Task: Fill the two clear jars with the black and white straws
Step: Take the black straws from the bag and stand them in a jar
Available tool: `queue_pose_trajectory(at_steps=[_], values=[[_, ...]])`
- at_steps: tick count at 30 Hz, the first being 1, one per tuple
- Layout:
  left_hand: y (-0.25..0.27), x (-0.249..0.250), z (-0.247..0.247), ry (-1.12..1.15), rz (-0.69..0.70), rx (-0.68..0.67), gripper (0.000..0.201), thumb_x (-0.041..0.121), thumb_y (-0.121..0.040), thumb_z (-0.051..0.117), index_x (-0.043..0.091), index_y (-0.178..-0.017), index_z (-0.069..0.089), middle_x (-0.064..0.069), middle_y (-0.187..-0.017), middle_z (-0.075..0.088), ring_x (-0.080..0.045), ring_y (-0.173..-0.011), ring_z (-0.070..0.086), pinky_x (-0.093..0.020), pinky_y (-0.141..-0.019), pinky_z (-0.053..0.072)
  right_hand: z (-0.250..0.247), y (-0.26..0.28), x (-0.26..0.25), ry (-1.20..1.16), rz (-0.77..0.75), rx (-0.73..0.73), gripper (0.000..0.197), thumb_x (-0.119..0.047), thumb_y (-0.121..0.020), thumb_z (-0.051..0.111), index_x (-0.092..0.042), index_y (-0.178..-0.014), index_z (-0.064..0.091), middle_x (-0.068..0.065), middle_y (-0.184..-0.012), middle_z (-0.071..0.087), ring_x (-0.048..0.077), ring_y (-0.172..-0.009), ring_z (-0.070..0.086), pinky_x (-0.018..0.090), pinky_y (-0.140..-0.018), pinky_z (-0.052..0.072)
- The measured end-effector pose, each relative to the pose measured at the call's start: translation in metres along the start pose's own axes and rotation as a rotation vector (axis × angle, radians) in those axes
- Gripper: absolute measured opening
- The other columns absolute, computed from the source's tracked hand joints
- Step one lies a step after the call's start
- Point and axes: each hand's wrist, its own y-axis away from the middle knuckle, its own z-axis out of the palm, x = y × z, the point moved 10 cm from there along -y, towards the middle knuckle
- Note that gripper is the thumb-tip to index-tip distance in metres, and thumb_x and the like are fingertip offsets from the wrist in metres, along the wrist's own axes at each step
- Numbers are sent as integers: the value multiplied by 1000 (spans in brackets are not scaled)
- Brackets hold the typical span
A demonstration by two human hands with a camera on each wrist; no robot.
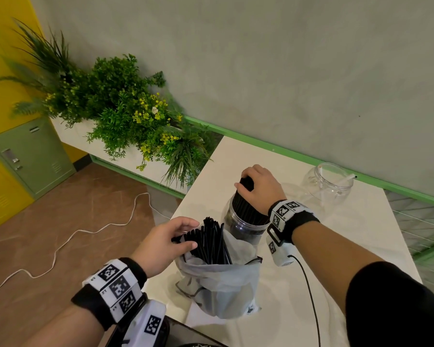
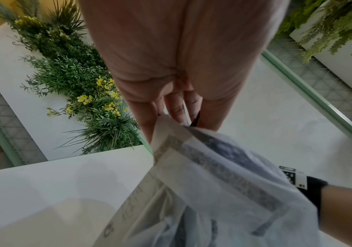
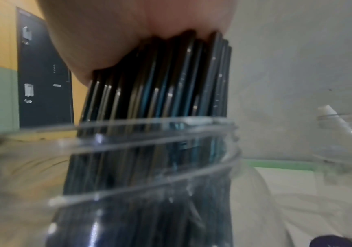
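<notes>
On the white table (image 1: 336, 246) stands a clear jar (image 1: 246, 225) packed with black straws (image 1: 246, 206). My right hand (image 1: 259, 187) grips the top of that bundle from above; the right wrist view shows the straws (image 3: 160, 91) rising out of the jar's rim (image 3: 149, 127). A translucent white bag (image 1: 221, 284) in front holds more black straws (image 1: 211, 244). My left hand (image 1: 172, 240) holds their tops between thumb and fingers, above the bag (image 2: 213, 175). A second clear jar (image 1: 328, 182) at the back right holds a white straw (image 1: 350, 177).
Green plants (image 1: 125, 113) in a white planter stand left of the table. Yellow and green lockers (image 1: 28, 156) line the far left. A white cable (image 1: 85, 234) lies on the brown floor. A green rail (image 1: 286, 151) runs behind the table. A black cable (image 1: 308, 291) trails from my right wrist.
</notes>
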Motion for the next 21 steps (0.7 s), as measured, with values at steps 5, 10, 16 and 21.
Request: queue_pose_trajectory(at_steps=[5,10,16,21], values=[[1,-4,-1,-8,-13,-2,38,16,-81,74,38,-108,61,14,-115,62,-4,-114,55,-26,-99,43,31,-1,12,335,45,-372,60,-62,-88,44,-27,-137,41,2,-135,47,27,-123,41,45,-100,37],[2,-1,-1,4,2,6,38,14,-80,75,38,-106,62,13,-114,64,0,-111,56,-23,-99,42,3,6,12,140,12,-191,76,-67,-88,42,-26,-149,24,1,-153,29,26,-137,29,45,-112,27],[3,1,-2,16,15,12,39,10,-80,74,38,-105,62,15,-112,64,12,-106,54,-3,-87,39,-9,48,21,55,-139,-57,88,-77,-83,32,-21,-150,22,-1,-155,24,18,-140,22,36,-117,16],[4,2,-1,45,11,14,37,10,-81,73,35,-107,62,15,-112,64,14,-106,53,-1,-85,39,-3,43,13,130,-76,-76,95,-84,-77,27,-26,-151,14,-3,-159,13,22,-146,8,46,-118,10]])
